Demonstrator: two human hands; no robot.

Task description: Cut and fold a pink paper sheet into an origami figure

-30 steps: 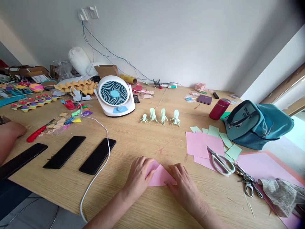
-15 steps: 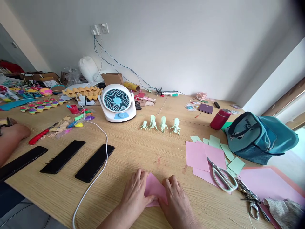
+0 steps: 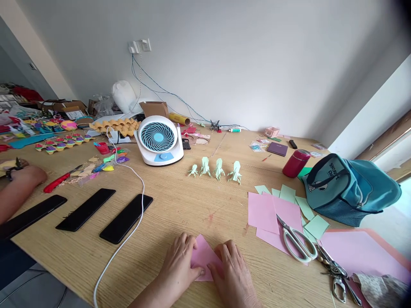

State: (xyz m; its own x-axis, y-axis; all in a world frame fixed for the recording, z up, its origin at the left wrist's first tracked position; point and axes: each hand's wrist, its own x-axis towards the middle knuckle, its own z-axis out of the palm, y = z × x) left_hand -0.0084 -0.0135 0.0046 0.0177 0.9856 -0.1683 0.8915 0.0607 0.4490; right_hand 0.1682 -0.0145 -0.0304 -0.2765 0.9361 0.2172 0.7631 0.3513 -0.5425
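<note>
Pink paper [image 3: 203, 253] is held flat against the wooden counter [image 3: 189, 209], close to its near edge, between the left hand [image 3: 180, 262] and the right hand [image 3: 233, 267]. By the left hand the paper's left side is gripped, its fingers curled inward and its thumb laid over the near part of the sheet. By the right hand the right side is gripped, the fingers bent and narrowed, with the thumb set just beside the left one. One corner of the paper is pointed away from the body and left uncovered between the hands.

Farther back, four pale green paper figures [image 3: 218, 168] are lined up in a row, the leftmost being the smallest. To the right, cut pink sheets [image 3: 260, 210] are overlapped, with light green pieces [image 3: 317, 226] scattered beside them and white-handled scissors [image 3: 299, 246] laid partly on top. Beyond these, a red bottle [image 3: 296, 163] and a teal bag [image 3: 362, 184] are placed side by side. On the left, a white cable [image 3: 140, 218] is draped across a black slab [image 3: 123, 222], and a white fan [image 3: 159, 141] is stood behind. At the far left, part of another person's arm [image 3: 19, 190] is seen.
</note>
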